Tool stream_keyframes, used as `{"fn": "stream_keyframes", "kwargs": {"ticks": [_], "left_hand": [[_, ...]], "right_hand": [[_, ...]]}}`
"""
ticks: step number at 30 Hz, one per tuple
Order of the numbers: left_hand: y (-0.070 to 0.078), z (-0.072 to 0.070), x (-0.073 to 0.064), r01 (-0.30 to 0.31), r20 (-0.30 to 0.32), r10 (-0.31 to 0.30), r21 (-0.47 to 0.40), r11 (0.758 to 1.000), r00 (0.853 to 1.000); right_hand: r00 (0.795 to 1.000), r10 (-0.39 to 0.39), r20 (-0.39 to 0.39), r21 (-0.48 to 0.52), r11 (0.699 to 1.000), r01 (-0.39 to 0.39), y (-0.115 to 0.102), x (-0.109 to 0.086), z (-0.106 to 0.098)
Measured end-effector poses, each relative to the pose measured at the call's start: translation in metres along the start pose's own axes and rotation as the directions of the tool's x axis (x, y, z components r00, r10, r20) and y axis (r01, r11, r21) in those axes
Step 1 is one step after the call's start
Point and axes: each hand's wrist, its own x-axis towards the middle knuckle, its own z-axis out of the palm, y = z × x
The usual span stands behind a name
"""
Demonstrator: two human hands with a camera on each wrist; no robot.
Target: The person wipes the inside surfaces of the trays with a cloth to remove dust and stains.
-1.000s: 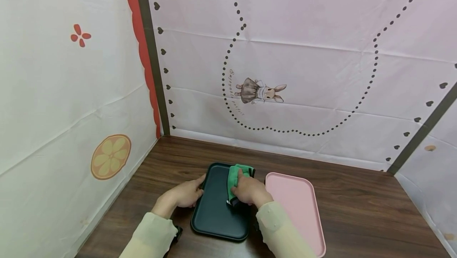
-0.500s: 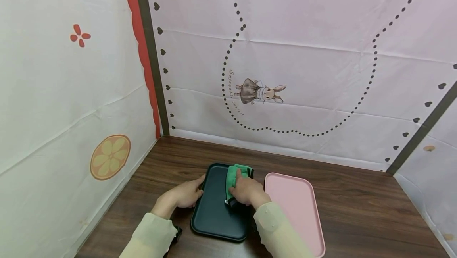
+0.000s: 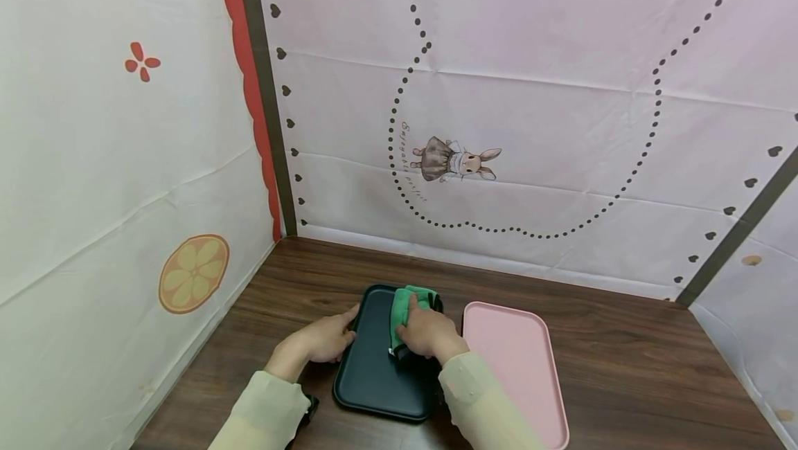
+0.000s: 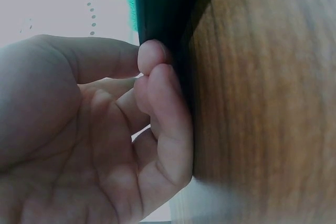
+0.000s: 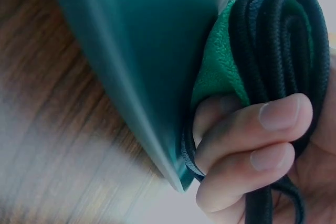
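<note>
A dark tray [image 3: 380, 381] lies on the wooden table. My left hand [image 3: 322, 338] holds its left edge; in the left wrist view the thumb tip [image 4: 153, 56] is at the rim and the other fingers curl against the tray's side. My right hand [image 3: 430, 332] grips a folded green cloth [image 3: 400, 315] with black edging and presses it on the right part of the tray. In the right wrist view its fingers [image 5: 252, 129] curl round the folded cloth [image 5: 218, 66], which touches the tray's inner surface [image 5: 152, 40].
Just right of the dark tray, a pink tray [image 3: 514, 360] lies flat, partly behind the right sleeve [image 3: 483, 394]. Printed fabric walls [image 3: 530, 124] close off the back and sides of the wooden table [image 3: 636, 367].
My right hand has slid a little to the left with the green cloth across the dark tray. The left hand and both trays stay put.
</note>
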Motion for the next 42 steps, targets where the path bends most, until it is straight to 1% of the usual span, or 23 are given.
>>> {"fn": "stream_keyframes", "kwargs": {"ticks": [23,34,42], "left_hand": [[-0.001,0.0,0.001,-0.009,0.001,0.009,-0.005,1.0,1.0],[-0.001,-0.001,0.0,0.002,0.005,-0.002,-0.006,1.0,1.0],[-0.01,0.0,0.008,-0.05,0.039,0.049,0.019,0.999,0.998]], "right_hand": [[1.0,0.007,0.008,-0.005,1.0,-0.007,-0.012,0.003,0.002],[0.999,0.036,0.022,-0.012,0.999,-0.036,-0.019,0.007,0.004],[0.999,0.035,0.027,-0.013,0.999,-0.035,-0.021,0.009,0.005]]}}
